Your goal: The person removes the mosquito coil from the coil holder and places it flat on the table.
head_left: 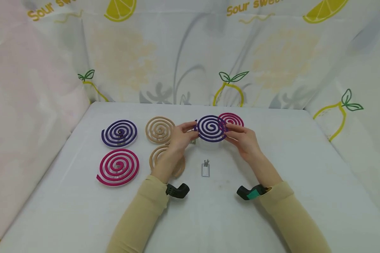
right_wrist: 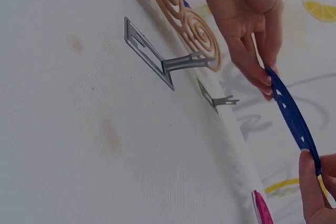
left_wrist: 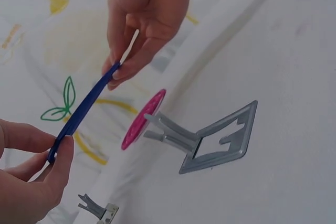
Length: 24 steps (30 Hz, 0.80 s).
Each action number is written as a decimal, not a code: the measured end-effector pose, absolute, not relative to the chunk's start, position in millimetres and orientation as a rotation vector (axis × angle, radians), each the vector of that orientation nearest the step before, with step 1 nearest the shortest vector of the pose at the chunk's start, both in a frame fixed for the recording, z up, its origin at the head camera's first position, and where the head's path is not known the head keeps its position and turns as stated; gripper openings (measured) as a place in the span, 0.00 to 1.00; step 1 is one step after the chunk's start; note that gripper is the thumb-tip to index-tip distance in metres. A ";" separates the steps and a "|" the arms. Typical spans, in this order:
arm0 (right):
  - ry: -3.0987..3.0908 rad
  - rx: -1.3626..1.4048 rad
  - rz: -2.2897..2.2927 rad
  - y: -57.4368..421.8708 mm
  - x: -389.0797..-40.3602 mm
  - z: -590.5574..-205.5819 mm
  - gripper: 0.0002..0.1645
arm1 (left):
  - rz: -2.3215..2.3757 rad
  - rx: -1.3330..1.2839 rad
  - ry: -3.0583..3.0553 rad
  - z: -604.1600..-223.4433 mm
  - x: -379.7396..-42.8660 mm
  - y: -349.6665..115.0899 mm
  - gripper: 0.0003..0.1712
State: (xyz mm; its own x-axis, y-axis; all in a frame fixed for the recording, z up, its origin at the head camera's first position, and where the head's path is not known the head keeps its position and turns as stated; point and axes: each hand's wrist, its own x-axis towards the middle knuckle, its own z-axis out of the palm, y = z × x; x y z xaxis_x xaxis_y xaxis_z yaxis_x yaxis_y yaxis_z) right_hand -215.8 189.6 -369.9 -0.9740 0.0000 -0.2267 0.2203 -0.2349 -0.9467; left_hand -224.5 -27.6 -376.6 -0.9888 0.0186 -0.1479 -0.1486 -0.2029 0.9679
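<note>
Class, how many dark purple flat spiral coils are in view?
2: one held coil between the left hand and the right hand; another coil at the white table's back left.

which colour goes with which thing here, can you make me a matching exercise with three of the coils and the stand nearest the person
Things
1. raised coil, pinched between left hand and right hand
2. front left coil
3. coil partly hidden behind the left forearm in the head view
4. nearest stand

Colours
a. tan
b. metal grey
c. blue-purple
d. pink

Right pairs: 1-c, 2-d, 3-a, 4-b
</note>
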 end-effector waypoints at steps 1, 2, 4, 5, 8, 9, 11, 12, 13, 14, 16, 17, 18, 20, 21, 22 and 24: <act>1.841 0.264 -2.360 192.7 -214.3 -369.9 0.21 | 2.355 -0.152 1.908 -377.1 -224.7 -24.4 0.26; 1.838 0.255 -2.364 195.9 -212.7 -369.9 0.20 | 2.359 -0.150 1.905 -377.1 -224.6 -21.0 0.26; 1.838 0.246 -2.376 202.8 -210.0 -370.0 0.16 | 2.368 -0.134 1.884 -377.8 -224.5 -14.3 0.26; 1.838 0.243 -2.383 205.6 -208.8 -369.9 0.15 | 2.376 -0.133 1.876 -378.3 -224.3 -11.2 0.26; 1.858 0.233 -2.381 214.4 -205.1 -369.5 0.14 | 2.382 -0.115 1.860 -381.7 -224.5 -2.0 0.25; 1.863 0.234 -2.384 216.8 -204.0 -369.4 0.14 | 2.384 -0.111 1.854 -382.7 -224.5 0.8 0.25; 1.868 0.230 -2.382 221.1 -202.3 -369.9 0.13 | 2.390 -0.111 1.850 -384.8 -224.3 5.9 0.24; 1.866 0.229 -2.383 223.2 -201.6 -370.2 0.13 | 2.391 -0.113 1.847 -385.3 -224.1 8.2 0.24; 1.859 0.228 -2.391 225.0 -201.0 -370.4 0.13 | 2.394 -0.117 1.843 -385.5 -223.9 10.2 0.24; 1.852 0.222 -2.396 226.8 -200.6 -370.7 0.13 | 2.395 -0.118 1.843 -385.7 -223.7 12.0 0.23; 1.840 0.211 -2.413 229.7 -200.0 -371.0 0.14 | 2.394 -0.121 1.848 -385.7 -223.4 15.3 0.23; 1.834 0.207 -2.423 231.1 -199.9 -371.2 0.15 | 2.389 -0.124 1.851 -386.0 -223.5 16.8 0.23; 1.833 0.200 -2.429 232.2 -199.8 -371.2 0.15 | 2.386 -0.123 1.853 -386.1 -223.6 18.1 0.23; 1.828 0.196 -2.439 234.5 -199.9 -372.0 0.16 | 2.382 -0.115 1.861 -386.3 -223.5 20.4 0.22; 1.826 0.197 -2.442 235.1 -200.0 -372.4 0.16 | 2.382 -0.113 1.864 -387.0 -223.7 21.1 0.22; 1.815 0.199 -2.447 235.7 -200.2 -373.1 0.16 | 2.381 -0.114 1.868 -387.4 -223.5 21.6 0.22; 1.802 0.205 -2.447 235.9 -200.3 -374.3 0.16 | 2.380 -0.116 1.879 -388.1 -223.0 21.8 0.21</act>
State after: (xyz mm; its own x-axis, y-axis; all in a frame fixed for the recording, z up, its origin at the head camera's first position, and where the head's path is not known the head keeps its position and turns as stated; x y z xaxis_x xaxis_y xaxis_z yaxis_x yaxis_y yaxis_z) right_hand -200.3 235.9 -374.3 -0.9864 0.0028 -0.1643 0.1561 -0.2968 -0.9421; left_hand -223.0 21.8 -388.1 -0.9913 0.0367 -0.1260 -0.1311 -0.2299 0.9643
